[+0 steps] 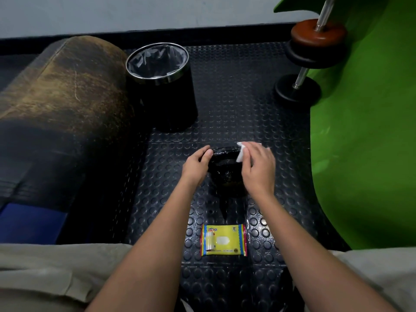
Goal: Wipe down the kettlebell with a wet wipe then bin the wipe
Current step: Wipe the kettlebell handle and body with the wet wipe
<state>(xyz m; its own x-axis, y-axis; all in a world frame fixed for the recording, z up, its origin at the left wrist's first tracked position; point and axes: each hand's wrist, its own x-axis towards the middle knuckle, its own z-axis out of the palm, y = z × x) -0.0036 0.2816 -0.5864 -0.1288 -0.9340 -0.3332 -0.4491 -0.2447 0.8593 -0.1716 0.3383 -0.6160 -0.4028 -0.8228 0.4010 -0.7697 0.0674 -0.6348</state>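
Bin: a round black waste bin with a shiny metal rim (pixel 157 81) stands on the dark studded rubber floor mat (pixel 270 122), lined with a grey plastic bag; a pale scrap shows low inside the liner, too small to identify.
Wipe packet: a flat yellow wet-wipe packet with red and blue edges (pixel 224 240) lies on the mat between the forearms, its white flap down.
Kettlebell: a glossy black kettlebell (pixel 225 174) sits on the mat, nearer the person than the bin and beyond the packet; its surface gleams with wet-looking highlights, and its handle is at the top.
Wipe: a white wet wipe (pixel 241 152) is pressed against the right end of the handle.
Right hand: the right hand (pixel 258 164) holds the wipe under curled fingers, on the kettlebell's upper right.
Left hand: the left hand (pixel 197 164) curls round the left end of the handle, steadying it.
Surroundings: a worn brown and black padded roll (pixel 60 104) lies left of the bin; dumbbells with black and brown plates (pixel 315 46) rest at a green mat (pixel 364 131) on the right.
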